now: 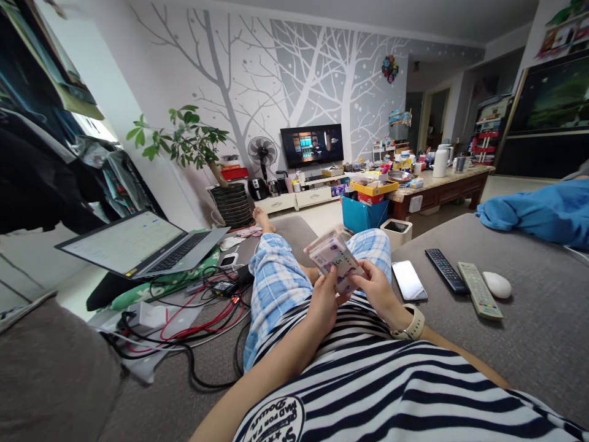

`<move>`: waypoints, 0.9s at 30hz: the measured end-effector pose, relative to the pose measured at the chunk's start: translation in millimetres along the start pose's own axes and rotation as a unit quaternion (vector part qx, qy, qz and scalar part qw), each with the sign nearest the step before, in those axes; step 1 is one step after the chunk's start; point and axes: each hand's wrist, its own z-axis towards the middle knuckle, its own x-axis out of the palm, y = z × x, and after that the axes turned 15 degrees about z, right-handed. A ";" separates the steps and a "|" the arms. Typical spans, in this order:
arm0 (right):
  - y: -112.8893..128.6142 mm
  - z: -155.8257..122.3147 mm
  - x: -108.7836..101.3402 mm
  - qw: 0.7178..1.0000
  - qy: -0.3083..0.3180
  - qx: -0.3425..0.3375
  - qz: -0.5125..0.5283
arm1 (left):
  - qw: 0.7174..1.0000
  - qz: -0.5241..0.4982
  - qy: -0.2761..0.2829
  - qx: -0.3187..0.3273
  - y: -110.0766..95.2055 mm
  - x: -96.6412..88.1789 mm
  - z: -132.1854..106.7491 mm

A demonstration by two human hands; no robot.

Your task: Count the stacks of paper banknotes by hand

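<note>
I sit on a grey sofa with my legs stretched out in blue checked shorts. Both hands hold a stack of banknotes above my lap. My left hand grips the stack from below, thumb on the top note marked 5. My right hand, with a pale watch on its wrist, pinches the right side of the stack with curled fingers.
A smartphone, two remote controls and a white mouse lie on the sofa at my right. At my left are an open laptop and tangled cables. Beyond stand a TV, a cluttered coffee table and a blue cloth.
</note>
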 end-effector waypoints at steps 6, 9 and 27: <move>18.7 11.0 -18.1 0.995 0.026 -0.050 -0.083 | 0.968 0.213 -0.062 0.119 -1.7 -19.6 14.9; 45.4 15.5 -30.6 0.947 0.079 -0.098 -0.295 | 0.871 0.335 -0.191 0.305 -13.6 -28.5 16.5; -16.9 52.7 -97.8 0.986 -0.022 -0.084 -0.146 | 0.928 0.278 0.158 0.188 32.4 51.1 125.2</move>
